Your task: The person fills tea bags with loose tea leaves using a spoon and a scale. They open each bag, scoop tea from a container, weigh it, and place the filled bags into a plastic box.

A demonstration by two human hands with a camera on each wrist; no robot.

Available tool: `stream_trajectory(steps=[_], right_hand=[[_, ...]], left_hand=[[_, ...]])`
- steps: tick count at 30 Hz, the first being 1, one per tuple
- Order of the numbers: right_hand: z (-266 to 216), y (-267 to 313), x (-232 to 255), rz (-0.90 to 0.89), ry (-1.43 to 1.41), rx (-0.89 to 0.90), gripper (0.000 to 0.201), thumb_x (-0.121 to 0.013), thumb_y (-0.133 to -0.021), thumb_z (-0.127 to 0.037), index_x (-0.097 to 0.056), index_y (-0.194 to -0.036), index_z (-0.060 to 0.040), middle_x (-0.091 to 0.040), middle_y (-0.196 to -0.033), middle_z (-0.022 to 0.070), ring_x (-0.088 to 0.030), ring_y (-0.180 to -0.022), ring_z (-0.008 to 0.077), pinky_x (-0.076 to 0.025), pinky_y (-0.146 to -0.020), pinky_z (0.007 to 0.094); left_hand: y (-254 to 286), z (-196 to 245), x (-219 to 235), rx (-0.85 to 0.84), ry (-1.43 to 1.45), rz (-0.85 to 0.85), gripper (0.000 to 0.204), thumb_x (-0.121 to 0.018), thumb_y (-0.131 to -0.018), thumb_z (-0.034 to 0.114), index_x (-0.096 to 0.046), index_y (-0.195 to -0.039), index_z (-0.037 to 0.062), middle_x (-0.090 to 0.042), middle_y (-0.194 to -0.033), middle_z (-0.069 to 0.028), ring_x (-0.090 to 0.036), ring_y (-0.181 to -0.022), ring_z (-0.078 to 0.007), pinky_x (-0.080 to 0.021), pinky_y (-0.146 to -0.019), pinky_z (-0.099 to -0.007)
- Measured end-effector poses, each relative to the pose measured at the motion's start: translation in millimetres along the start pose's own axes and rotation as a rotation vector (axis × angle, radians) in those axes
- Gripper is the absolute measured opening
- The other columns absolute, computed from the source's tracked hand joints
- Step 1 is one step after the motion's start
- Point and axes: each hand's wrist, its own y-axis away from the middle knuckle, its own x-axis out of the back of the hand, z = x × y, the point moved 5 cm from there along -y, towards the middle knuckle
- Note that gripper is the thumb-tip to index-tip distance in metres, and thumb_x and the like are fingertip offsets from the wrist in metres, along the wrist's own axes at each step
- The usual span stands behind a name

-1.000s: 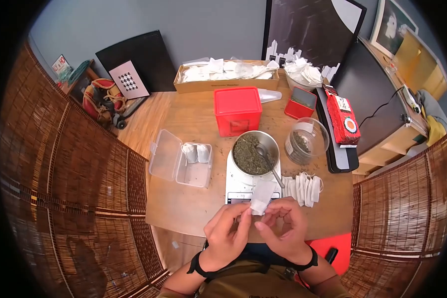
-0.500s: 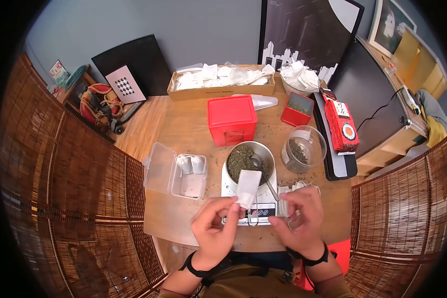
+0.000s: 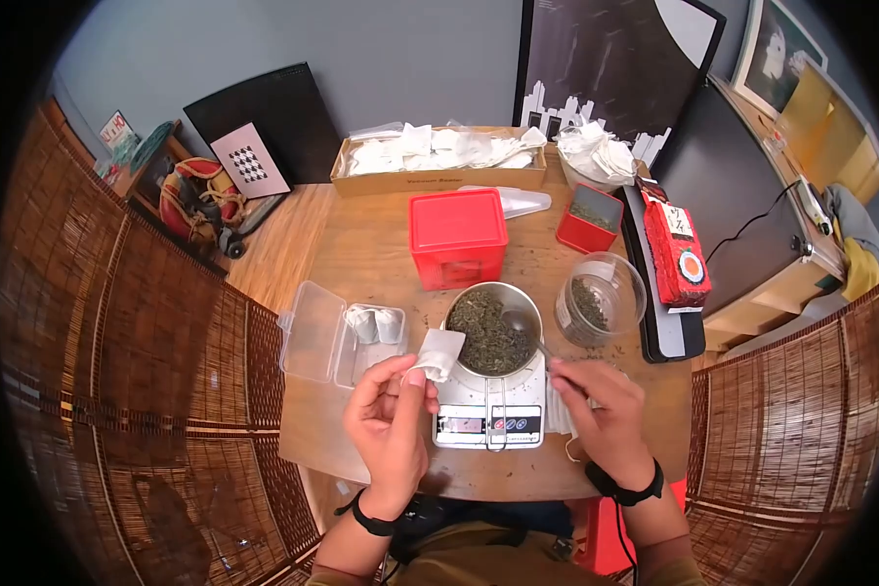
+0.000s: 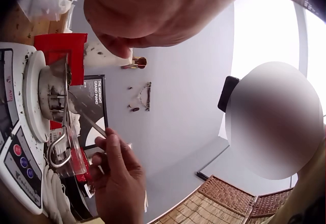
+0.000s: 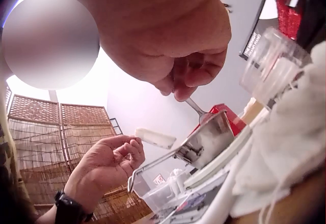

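My left hand pinches a white tea bag between thumb and fingers, just left of the metal pot. Dried tea leaves fill the pot, which stands on a white kitchen scale with its wire handle toward me. My right hand grips the handle of a metal spoon. The spoon's bowl lies in the leaves at the pot's right side. White tea bags lie in a row under and beside my right hand, mostly hidden in the head view.
An open clear plastic box holds two filled tea bags on the left. Behind the pot stands a red canister. To the right are a clear jar and a red tin. A cardboard box of white bags sits at the back.
Both hands were together at the tea bag. My left hand has carried it left of the pot, while my right hand has let go, moved right and taken hold of the spoon.
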Motion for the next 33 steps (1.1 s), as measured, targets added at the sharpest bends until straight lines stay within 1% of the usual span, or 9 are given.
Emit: stream_trajectory(steps=[1,8,13,17,23,26,29,31,33], right_hand=[[-3,0,9,0.058,0.031,0.028,0.022,-0.08,-0.092,0.003,-0.079,-0.114,0.0002,-0.078,-0.098,0.0151,-0.073,-0.078,0.0242,-0.056,-0.067,0.0307],[-13,0,37,0.023,-0.089,-0.069,0.014,-0.077,-0.094,0.005,-0.077,-0.107,0.0012,-0.076,-0.095,0.0135,-0.072,-0.076,0.0254,-0.056,-0.069,0.0327],[-15,-10,23,-0.088,0.031,-0.025,0.012,-0.075,-0.096,0.003,-0.075,-0.108,0.001,-0.073,-0.09,0.0139,-0.071,-0.077,0.0254,-0.054,-0.069,0.0338],[-10,-17,15,-0.075,0.016,-0.032,0.011,-0.075,-0.097,0.003,-0.075,-0.108,0.0011,-0.072,-0.09,0.0136,-0.07,-0.077,0.0257,-0.054,-0.069,0.034],[-9,-22,13,-0.002,-0.044,0.026,0.011,-0.072,-0.099,0.004,-0.073,-0.11,0.0032,-0.073,-0.092,0.0133,-0.072,-0.076,0.0205,-0.055,-0.07,0.0317],[-12,-21,3,-0.049,-0.142,-0.028,0.011,-0.07,-0.101,0.003,-0.073,-0.112,0.0038,-0.075,-0.093,0.0126,-0.073,-0.077,0.0178,-0.057,-0.071,0.0301],[5,-20,-8,-0.055,-0.214,-0.12,0.01,-0.069,-0.103,0.001,-0.073,-0.112,0.004,-0.075,-0.095,0.0121,-0.074,-0.078,0.0171,-0.057,-0.072,0.0294],[16,-19,-5,0.046,-0.244,-0.154,0.01,-0.069,-0.103,0.001,-0.073,-0.112,0.0039,-0.075,-0.095,0.0118,-0.074,-0.077,0.017,-0.057,-0.072,0.0291],[12,-19,1,0.049,-0.249,-0.153,0.009,-0.069,-0.103,0.0,-0.073,-0.111,0.0037,-0.074,-0.094,0.0113,-0.074,-0.077,0.017,-0.057,-0.072,0.0293]], left_hand=[[0,0,-1,0.011,-0.002,0.011,0.017,-0.068,-0.105,-0.001,-0.068,-0.122,-0.0019,-0.072,-0.1,-0.0094,-0.068,-0.081,-0.0146,-0.054,-0.068,-0.0286],[-7,-3,-2,0.04,-0.006,-0.011,0.016,-0.071,-0.102,-0.003,-0.069,-0.118,-0.0035,-0.074,-0.089,-0.0099,-0.07,-0.076,-0.0147,-0.055,-0.065,-0.0269],[-10,-2,-4,0.065,0.018,-0.054,0.016,-0.072,-0.101,-0.006,-0.07,-0.117,-0.005,-0.075,-0.092,-0.0099,-0.073,-0.08,-0.0145,-0.058,-0.067,-0.0263],[-11,-1,-4,0.063,0.022,-0.065,0.016,-0.071,-0.102,-0.007,-0.07,-0.117,-0.0053,-0.075,-0.093,-0.0101,-0.073,-0.081,-0.0149,-0.058,-0.068,-0.0265],[-11,0,-1,0.052,0.019,-0.059,0.015,-0.07,-0.102,-0.006,-0.071,-0.117,-0.0055,-0.075,-0.095,-0.0111,-0.073,-0.083,-0.0152,-0.059,-0.069,-0.0273],[-10,-1,-1,0.053,0.024,-0.054,0.016,-0.07,-0.102,-0.006,-0.071,-0.118,-0.0056,-0.075,-0.095,-0.0112,-0.073,-0.083,-0.0151,-0.059,-0.069,-0.0273],[-9,-2,-1,0.054,0.031,-0.073,0.017,-0.07,-0.102,-0.006,-0.071,-0.119,-0.0056,-0.076,-0.096,-0.0111,-0.073,-0.083,-0.0149,-0.059,-0.069,-0.0272],[-8,-1,-4,0.062,0.011,-0.058,0.016,-0.071,-0.102,-0.004,-0.071,-0.118,-0.0047,-0.075,-0.093,-0.0108,-0.072,-0.081,-0.0147,-0.058,-0.069,-0.0271],[-8,-1,-5,0.069,-0.009,-0.042,0.015,-0.071,-0.102,-0.002,-0.07,-0.118,-0.0039,-0.074,-0.089,-0.0105,-0.071,-0.079,-0.0146,-0.056,-0.068,-0.027]])
